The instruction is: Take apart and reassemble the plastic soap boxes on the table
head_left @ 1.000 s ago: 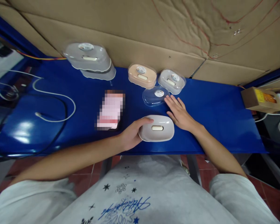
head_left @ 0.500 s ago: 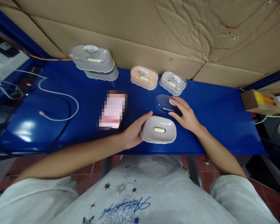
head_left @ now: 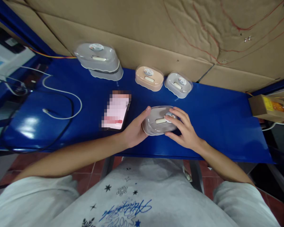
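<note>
A small grey oval plastic box (head_left: 149, 128) is in front of me near the table's front edge, with a pale bar in its middle. My left hand (head_left: 135, 130) grips its left side, thumb along the upper rim. A clear domed lid (head_left: 157, 111) with a round sticker lies over the box. My right hand (head_left: 188, 132) has its fingers bent over the lid's right end, the thumb at the near side. Whether the lid sits fully down on the rim I cannot tell.
On the blue table (head_left: 215, 126), at the back, stand a stack of grey lidded boxes (head_left: 97, 60), a peach one (head_left: 149, 80) and another grey one (head_left: 179, 85). A phone (head_left: 117, 110) lies left of my hands. Cables (head_left: 80, 107) curl farther left; a cardboard box (head_left: 266, 107) is at right.
My right hand has brought the clear lid from the table behind onto the grey box, moving it toward me. My left hand has kept its hold on the box.
</note>
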A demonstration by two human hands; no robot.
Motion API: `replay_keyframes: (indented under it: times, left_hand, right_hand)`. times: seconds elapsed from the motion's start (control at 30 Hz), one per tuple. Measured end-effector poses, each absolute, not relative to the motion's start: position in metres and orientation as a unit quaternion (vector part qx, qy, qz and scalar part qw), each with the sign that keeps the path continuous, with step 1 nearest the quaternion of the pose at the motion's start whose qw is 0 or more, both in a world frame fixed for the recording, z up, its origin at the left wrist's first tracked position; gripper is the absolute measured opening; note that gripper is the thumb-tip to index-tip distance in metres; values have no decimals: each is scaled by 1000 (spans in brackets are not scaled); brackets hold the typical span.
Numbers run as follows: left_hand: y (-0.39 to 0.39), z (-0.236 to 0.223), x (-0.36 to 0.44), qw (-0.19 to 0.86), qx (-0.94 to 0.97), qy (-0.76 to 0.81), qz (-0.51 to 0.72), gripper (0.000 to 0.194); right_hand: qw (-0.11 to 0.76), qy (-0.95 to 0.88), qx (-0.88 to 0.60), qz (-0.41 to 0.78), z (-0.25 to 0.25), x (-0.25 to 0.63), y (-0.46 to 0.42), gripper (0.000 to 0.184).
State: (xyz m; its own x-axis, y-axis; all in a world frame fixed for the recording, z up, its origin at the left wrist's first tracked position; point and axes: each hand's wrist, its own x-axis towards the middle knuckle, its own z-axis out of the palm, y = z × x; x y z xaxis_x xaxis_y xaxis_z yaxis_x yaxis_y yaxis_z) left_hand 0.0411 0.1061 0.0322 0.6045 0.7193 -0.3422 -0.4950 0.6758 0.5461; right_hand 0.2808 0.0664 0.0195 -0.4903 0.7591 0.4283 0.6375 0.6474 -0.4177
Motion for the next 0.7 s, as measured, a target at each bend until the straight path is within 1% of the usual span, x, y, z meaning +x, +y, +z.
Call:
replay_keyframes:
  times: [0.07,0.17,0.23,0.27,0.37,0.4,0.47,0.53,0.63,0.7]
  left_hand:
    - [106,32,40,861,210,296,356,42]
    - [108,31,40,852,228,304,361,40]
    - [108,32,40,848,241,305,359,39]
    - [108,32,39,845,251,309,357,40]
    - [107,32,37,825,302,319,356,51]
    - [106,33,36,818,324,315,356,56]
    - [106,33,34,804,365,302,360,63]
    - [106,33,34,797,387,292,361,65]
    - [107,34,36,796,373,303,368,63]
    - [108,32,38,799,350,312,375,66]
  right_hand:
    - [289,-861,-409,88,20,283,67,71]
    - [283,-868,-401,78,21,285,67,68]
    - [303,-861,-398,92,19,285,66,69]
    - [327,-846,-408,106,18,285,67,72]
    - [402,-762,-466,200,13,287,71,85]
    - [405,-741,-475,246,12,289,74,88]
    - [382,-724,-464,338,10,293,80,91]
    - [368,-716,-442,396,8,297,86,89]
    - [406,-677,-446,423,4,300,91,83]
    - [422,-645,-470,430,1,299,91,79]
